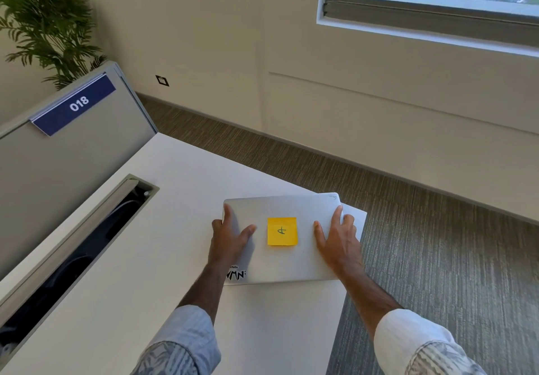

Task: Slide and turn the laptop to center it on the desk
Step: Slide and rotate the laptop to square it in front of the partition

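A closed silver laptop (281, 263) lies flat near the far right corner of the white desk (151, 258). A yellow sticky note (282, 231) sits in the middle of its lid, and a black-and-white sticker (235, 275) marks its near left corner. My left hand (230, 237) rests palm down on the lid's left part, fingers spread toward the left edge. On the lid's right part my right hand (339, 240) lies flat, its fingers reaching past the right edge. The laptop's right far corner sticks out slightly over the desk's edge.
A long open cable slot (87, 246) runs along the desk's left side. Behind it stands a grey partition with a blue "018" label (77, 103). A potted plant (49, 21) is at the far left. Carpet floor (437, 243) lies beyond the desk's right edge.
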Action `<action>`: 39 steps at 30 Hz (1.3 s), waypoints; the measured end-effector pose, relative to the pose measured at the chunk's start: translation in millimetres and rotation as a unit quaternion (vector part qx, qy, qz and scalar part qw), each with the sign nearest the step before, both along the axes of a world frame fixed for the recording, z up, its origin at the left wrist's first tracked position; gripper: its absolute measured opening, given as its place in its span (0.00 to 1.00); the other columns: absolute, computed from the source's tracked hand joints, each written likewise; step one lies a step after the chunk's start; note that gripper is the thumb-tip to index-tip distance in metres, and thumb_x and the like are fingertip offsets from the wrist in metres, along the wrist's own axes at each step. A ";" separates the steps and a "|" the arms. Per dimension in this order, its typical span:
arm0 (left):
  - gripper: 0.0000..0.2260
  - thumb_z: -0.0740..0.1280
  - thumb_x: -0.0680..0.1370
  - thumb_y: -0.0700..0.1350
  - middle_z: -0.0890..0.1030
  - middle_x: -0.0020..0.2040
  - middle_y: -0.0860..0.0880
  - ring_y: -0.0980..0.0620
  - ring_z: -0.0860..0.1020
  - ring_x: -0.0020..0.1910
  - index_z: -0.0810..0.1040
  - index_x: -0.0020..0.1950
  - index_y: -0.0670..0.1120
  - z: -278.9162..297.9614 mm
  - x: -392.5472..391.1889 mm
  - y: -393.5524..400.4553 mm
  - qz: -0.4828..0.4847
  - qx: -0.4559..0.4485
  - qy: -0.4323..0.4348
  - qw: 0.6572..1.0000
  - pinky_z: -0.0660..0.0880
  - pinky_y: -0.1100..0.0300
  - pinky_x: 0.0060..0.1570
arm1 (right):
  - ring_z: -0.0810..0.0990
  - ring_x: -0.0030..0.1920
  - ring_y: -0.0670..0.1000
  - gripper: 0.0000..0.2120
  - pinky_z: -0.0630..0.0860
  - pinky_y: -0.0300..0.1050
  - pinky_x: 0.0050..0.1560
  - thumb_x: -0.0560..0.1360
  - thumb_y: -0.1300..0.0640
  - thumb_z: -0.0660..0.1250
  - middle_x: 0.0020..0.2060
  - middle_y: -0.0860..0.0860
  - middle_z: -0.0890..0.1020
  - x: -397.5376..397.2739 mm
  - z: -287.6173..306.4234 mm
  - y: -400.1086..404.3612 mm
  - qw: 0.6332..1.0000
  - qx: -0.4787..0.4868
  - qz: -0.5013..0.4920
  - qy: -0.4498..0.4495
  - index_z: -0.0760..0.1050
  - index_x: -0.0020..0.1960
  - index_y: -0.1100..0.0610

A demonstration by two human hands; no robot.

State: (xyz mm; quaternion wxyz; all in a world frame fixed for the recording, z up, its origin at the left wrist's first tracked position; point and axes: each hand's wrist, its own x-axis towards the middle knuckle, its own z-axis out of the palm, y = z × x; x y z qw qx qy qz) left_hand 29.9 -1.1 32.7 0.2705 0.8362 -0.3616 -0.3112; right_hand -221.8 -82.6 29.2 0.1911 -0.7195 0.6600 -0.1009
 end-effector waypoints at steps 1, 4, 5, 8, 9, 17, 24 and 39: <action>0.44 0.69 0.76 0.63 0.66 0.67 0.40 0.37 0.72 0.68 0.45 0.82 0.56 0.2 0.4 1.3 0.001 0.000 -0.001 1.000 0.69 0.49 0.64 | 0.73 0.59 0.61 0.38 0.77 0.56 0.46 0.80 0.38 0.56 0.63 0.59 0.67 0.6 0.9 0.0 1.000 0.000 0.002 0.001 0.52 0.79 0.61; 0.44 0.69 0.76 0.63 0.66 0.67 0.40 0.37 0.71 0.68 0.45 0.82 0.56 1.1 1.3 3.7 0.002 -0.001 0.000 1.000 0.69 0.49 0.65 | 0.73 0.59 0.60 0.38 0.77 0.56 0.46 0.80 0.38 0.56 0.64 0.59 0.66 1.4 3.5 1.2 1.000 -0.003 0.007 0.004 0.51 0.79 0.61; 0.44 0.69 0.76 0.63 0.66 0.67 0.40 0.37 0.71 0.68 0.45 0.82 0.56 1.2 1.6 4.3 0.003 -0.002 0.001 1.000 0.69 0.49 0.65 | 0.73 0.59 0.60 0.37 0.77 0.56 0.46 0.80 0.38 0.56 0.64 0.59 0.66 1.6 4.5 1.6 1.000 -0.003 0.008 0.004 0.51 0.79 0.61; 0.44 0.69 0.75 0.63 0.66 0.67 0.40 0.37 0.71 0.68 0.45 0.82 0.56 2.5 3.1 5.8 0.006 -0.001 0.000 1.000 0.69 0.48 0.65 | 0.73 0.60 0.60 0.37 0.77 0.56 0.46 0.80 0.38 0.56 0.65 0.59 0.66 3.0 6.5 2.5 1.000 -0.003 0.011 -0.001 0.51 0.79 0.61; 0.44 0.69 0.75 0.63 0.66 0.68 0.40 0.37 0.71 0.68 0.45 0.82 0.56 3.1 3.5 6.0 0.005 0.000 -0.002 1.000 0.69 0.48 0.65 | 0.73 0.60 0.60 0.38 0.77 0.56 0.46 0.80 0.38 0.56 0.65 0.59 0.66 3.8 7.0 2.4 1.000 -0.004 0.011 -0.001 0.51 0.79 0.61; 0.44 0.69 0.76 0.63 0.65 0.69 0.40 0.37 0.71 0.69 0.44 0.82 0.56 10.8 11.7 14.4 0.016 -0.006 -0.004 1.000 0.69 0.47 0.66 | 0.73 0.60 0.60 0.37 0.76 0.54 0.46 0.80 0.38 0.55 0.65 0.59 0.66 15.0 11.3 3.1 1.000 -0.013 0.023 -0.005 0.50 0.79 0.60; 0.45 0.69 0.75 0.63 0.65 0.69 0.40 0.37 0.71 0.69 0.44 0.82 0.56 18.4 29.7 32.8 0.036 -0.004 -0.006 0.999 0.69 0.47 0.65 | 0.73 0.60 0.60 0.37 0.77 0.55 0.47 0.80 0.38 0.55 0.65 0.58 0.66 36.0 15.0 12.9 0.999 -0.008 0.039 -0.019 0.50 0.79 0.59; 0.45 0.68 0.76 0.64 0.65 0.70 0.39 0.37 0.71 0.68 0.44 0.82 0.55 40.3 66.0 93.2 0.098 -0.005 -0.023 0.995 0.69 0.48 0.65 | 0.74 0.60 0.60 0.37 0.79 0.58 0.48 0.80 0.36 0.54 0.64 0.58 0.66 88.1 23.3 36.1 0.993 -0.024 0.109 -0.033 0.51 0.78 0.58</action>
